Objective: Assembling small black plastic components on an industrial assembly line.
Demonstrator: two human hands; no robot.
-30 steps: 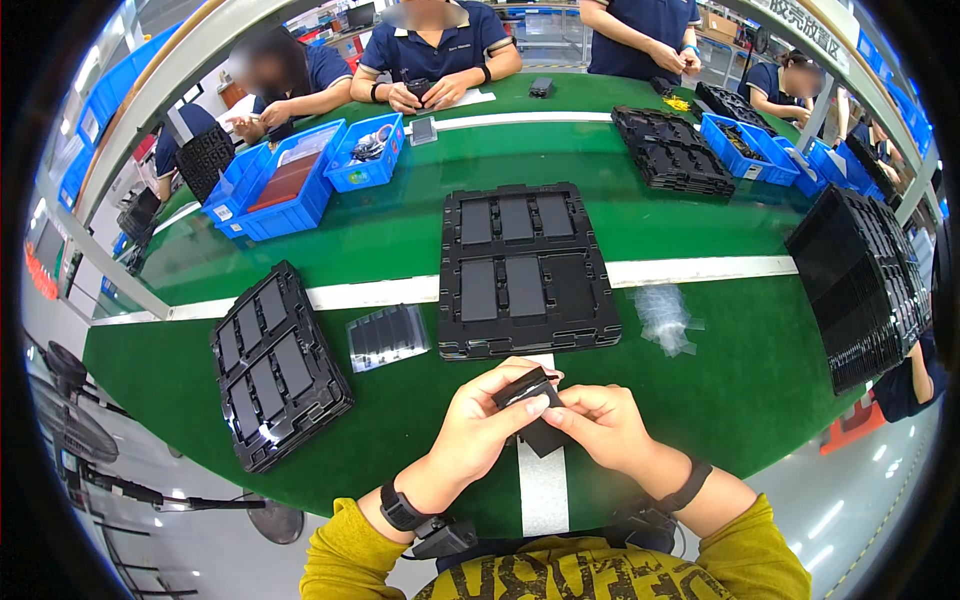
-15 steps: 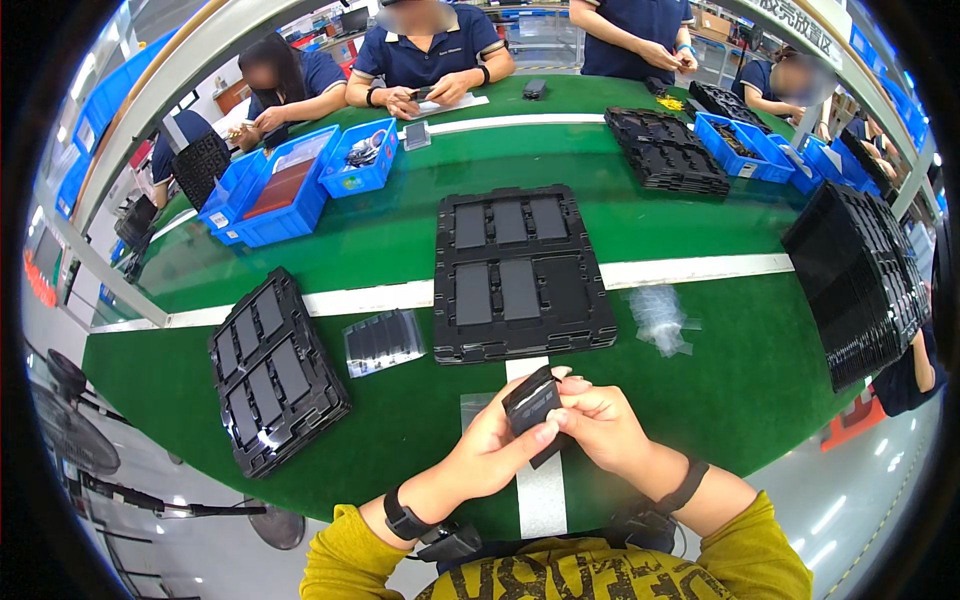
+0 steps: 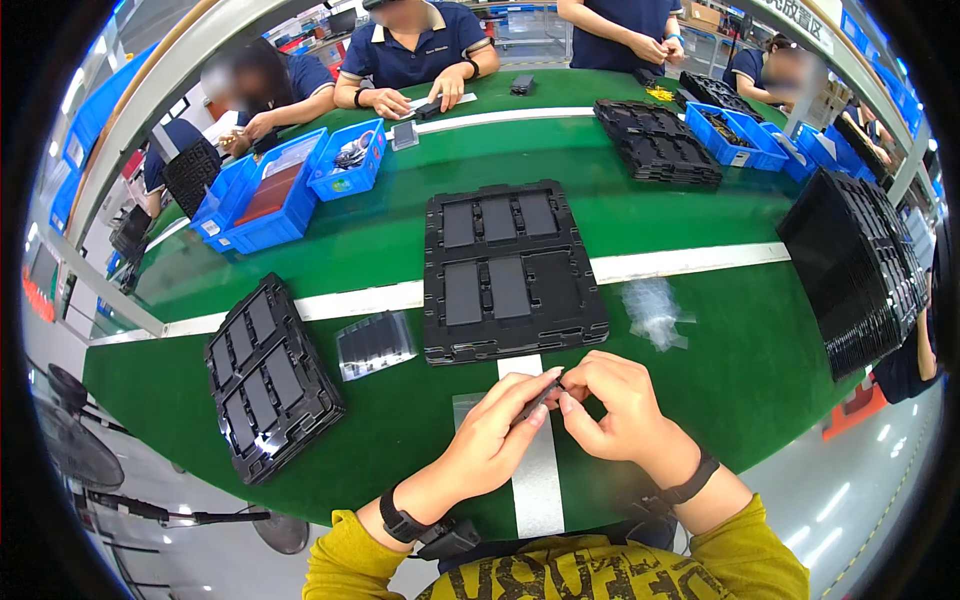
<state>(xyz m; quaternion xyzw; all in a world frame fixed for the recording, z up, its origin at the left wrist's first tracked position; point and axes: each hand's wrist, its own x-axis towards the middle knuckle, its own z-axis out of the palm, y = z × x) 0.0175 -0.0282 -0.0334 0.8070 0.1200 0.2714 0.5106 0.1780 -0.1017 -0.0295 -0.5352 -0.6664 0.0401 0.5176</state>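
Observation:
My left hand (image 3: 490, 432) grips a thin, flat dark rectangular piece (image 3: 541, 398), turned nearly edge-on between thumb and fingers. At the piece's upper end, my right hand (image 3: 622, 412) has thumb and forefinger drawn together in a pinch; what lies between them is too small to make out. Beyond my hands rests a black moulded tray (image 3: 565, 330) holding several dark grey rectangular pieces (image 3: 508, 288), with its lower right compartment bare. To the left, a second black tray (image 3: 297, 425) sits at an angle and also carries several such pieces.
Clear film with black strips (image 3: 375, 346) lies between the trays. Crumpled clear film pieces (image 3: 652, 313) are right of the middle tray. A tall stack of black trays (image 3: 850, 280) stands far right. Blue bins (image 3: 270, 225) and co-workers (image 3: 420, 55) line the far side.
The dark piece has tilted from showing its broad face to nearly edge-on. My right hand has turned and lifted slightly, its fingers now at the piece's upper end.

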